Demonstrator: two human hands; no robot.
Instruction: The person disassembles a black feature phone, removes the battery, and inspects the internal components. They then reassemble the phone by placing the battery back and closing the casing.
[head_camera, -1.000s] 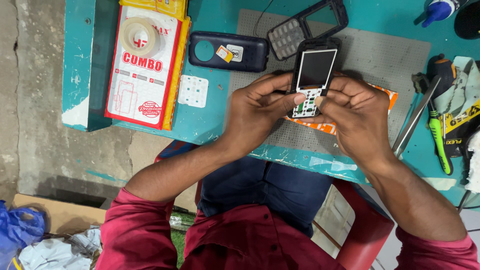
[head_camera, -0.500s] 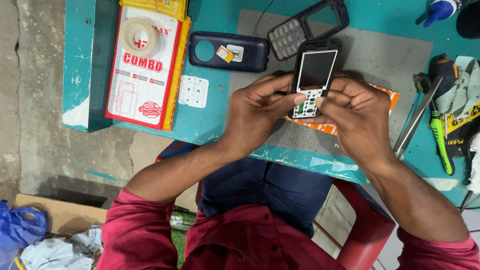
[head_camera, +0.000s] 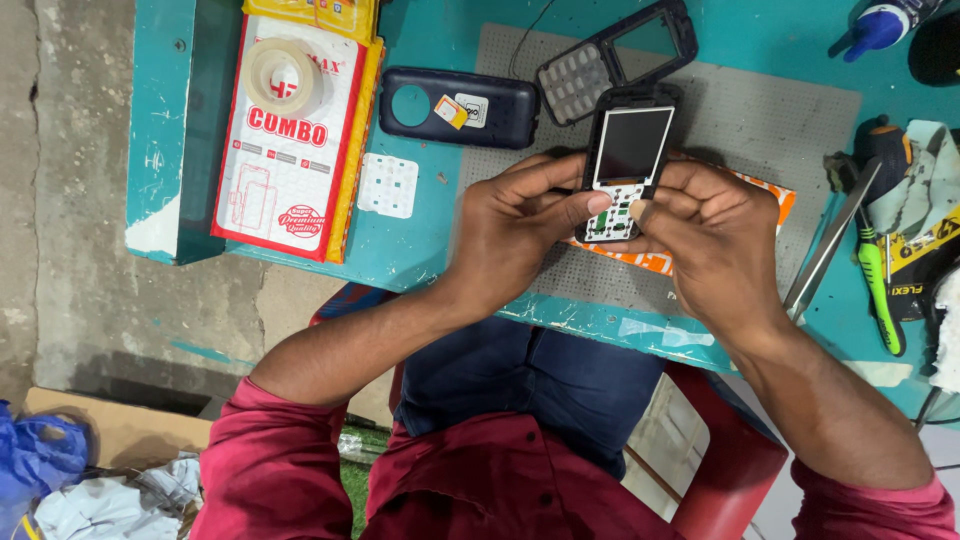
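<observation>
A worn teal table (head_camera: 300, 270) carries a red-and-white box (head_camera: 290, 150), a dark back cover (head_camera: 458, 106) and a grey mat (head_camera: 760, 130). Over the mat, the left hand (head_camera: 510, 235) and right hand (head_camera: 715, 245) both grip the opened phone (head_camera: 625, 160). Since a moment ago nothing has shifted; thumbs remain pressed at its bare keypad board.

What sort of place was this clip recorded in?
Most likely a small phone repair bench. Both hands, left hand and right hand, hold an opened keypad phone over a grey work mat; a detached back cover, tweezers and a green-handled screwdriver lie on the teal table.
</observation>
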